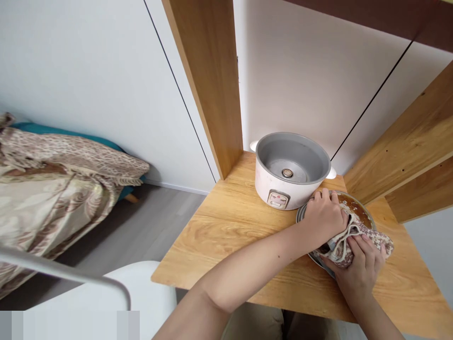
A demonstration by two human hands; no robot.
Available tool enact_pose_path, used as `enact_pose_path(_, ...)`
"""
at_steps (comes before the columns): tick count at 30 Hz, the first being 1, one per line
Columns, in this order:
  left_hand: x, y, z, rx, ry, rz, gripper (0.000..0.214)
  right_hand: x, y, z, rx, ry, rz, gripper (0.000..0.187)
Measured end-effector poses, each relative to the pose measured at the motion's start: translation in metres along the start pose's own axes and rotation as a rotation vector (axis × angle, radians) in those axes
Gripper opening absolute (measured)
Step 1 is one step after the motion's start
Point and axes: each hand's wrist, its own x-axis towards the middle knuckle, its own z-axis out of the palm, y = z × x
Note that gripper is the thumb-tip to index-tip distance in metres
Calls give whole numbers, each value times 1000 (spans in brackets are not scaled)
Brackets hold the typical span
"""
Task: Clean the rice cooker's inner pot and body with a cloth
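A metal inner pot [357, 208] lies on the wooden table [233, 222], its inside stained brown. My left hand [323, 218] is closed over the pot's near left rim. My right hand [361, 267] grips a patterned cloth [380, 242] that is pressed against the pot's near side. Just behind the pot stands a white rice cooker body [288, 170], open at the top, with a grey interior and its heating plate showing.
Wooden uprights [208, 80] and slanted boards [406, 146] frame the table against a white wall. A white chair with a metal rail [106, 283] stands at the lower left. A bed with patterned blankets [60, 174] is at the far left.
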Motion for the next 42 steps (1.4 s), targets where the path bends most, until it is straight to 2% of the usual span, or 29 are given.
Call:
enact_pose_path(8,0,1,1,-25,1,-11,49,0,-1,1,46,29,8,36)
enact_pose_path(14,0,1,-1,-36,1,-13,51,0,-5,3,-35,45,-4,51)
enact_pose_path(21,-2,3,-2,-37,-12,-31,50,-4,2,3,39,46,15,42)
enact_pose_path(32,-3,5,-8,-26,-37,-29,56,-5,3,4,-4,60,-49,61)
enact_pose_path(42,0,-4,-5,26,11,43,46,-5,12,4,102,54,-31,37)
